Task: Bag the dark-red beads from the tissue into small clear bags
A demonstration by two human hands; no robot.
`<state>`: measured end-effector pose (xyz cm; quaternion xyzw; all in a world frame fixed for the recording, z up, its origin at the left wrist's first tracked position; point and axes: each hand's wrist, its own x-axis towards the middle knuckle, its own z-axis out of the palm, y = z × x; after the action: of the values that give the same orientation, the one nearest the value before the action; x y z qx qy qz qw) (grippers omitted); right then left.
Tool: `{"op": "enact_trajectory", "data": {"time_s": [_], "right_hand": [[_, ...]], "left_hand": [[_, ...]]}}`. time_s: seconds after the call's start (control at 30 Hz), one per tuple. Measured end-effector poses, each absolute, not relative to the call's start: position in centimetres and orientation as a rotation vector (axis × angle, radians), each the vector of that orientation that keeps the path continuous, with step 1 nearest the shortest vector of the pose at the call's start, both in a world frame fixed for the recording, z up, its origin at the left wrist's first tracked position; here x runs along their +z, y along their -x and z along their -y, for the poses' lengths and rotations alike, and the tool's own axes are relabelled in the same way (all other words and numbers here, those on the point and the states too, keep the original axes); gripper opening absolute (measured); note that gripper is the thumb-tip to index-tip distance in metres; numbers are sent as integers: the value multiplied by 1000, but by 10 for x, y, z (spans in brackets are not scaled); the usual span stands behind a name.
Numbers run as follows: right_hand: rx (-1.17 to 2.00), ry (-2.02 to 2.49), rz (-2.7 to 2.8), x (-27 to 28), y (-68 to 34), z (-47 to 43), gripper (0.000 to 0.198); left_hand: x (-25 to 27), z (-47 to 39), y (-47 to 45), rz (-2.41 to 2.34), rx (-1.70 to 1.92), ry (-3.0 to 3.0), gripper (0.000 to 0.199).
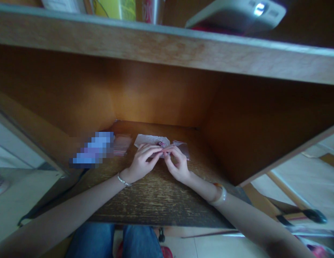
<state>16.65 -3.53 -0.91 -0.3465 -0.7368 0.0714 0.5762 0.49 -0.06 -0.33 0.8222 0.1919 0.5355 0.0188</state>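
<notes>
Blue jeans [140,242] cover my knees, which sit under the near edge of a worn brown tabletop [145,200]. Over that edge reach my two bare forearms, the left with a thin silvery bracelet [124,180] at the wrist, the right with a pale bracelet [222,194] that has an orange part beside it. Further in, my left hand [142,162] and my right hand [180,167] meet at the fingertips, thumbs drawn toward fingers; whatever may be pinched there is too small and blurred for me to tell. Just beyond my left fingertips is a small dark-and-pink piece [160,144], over a sheet of white paper [146,139] that lies partly hidden behind my hands. Right of the paper, behind my right hand, I have a clear plastic bag [183,147]; to the left lie more clear bags [122,144], next to a blue thing [93,148] blurred into squares. Behind them stands the wooden back panel [161,96]. Up on the shelf [167,41] are a red-and-silver can [153,11] and a pale device [239,16] with a bright light.
</notes>
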Motion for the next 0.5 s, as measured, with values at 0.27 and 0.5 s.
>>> {"op": "enact_trajectory", "data": {"time_s": [0.27, 0.5], "right_hand": [[156, 838, 1755, -9, -167, 36, 5], [59, 898, 1856, -8, -166, 37, 10]], "left_hand": [[-3, 1, -5, -565, 1655, -2587, 15], [-2, 6, -5, -735, 1392, -2841, 13]]}}
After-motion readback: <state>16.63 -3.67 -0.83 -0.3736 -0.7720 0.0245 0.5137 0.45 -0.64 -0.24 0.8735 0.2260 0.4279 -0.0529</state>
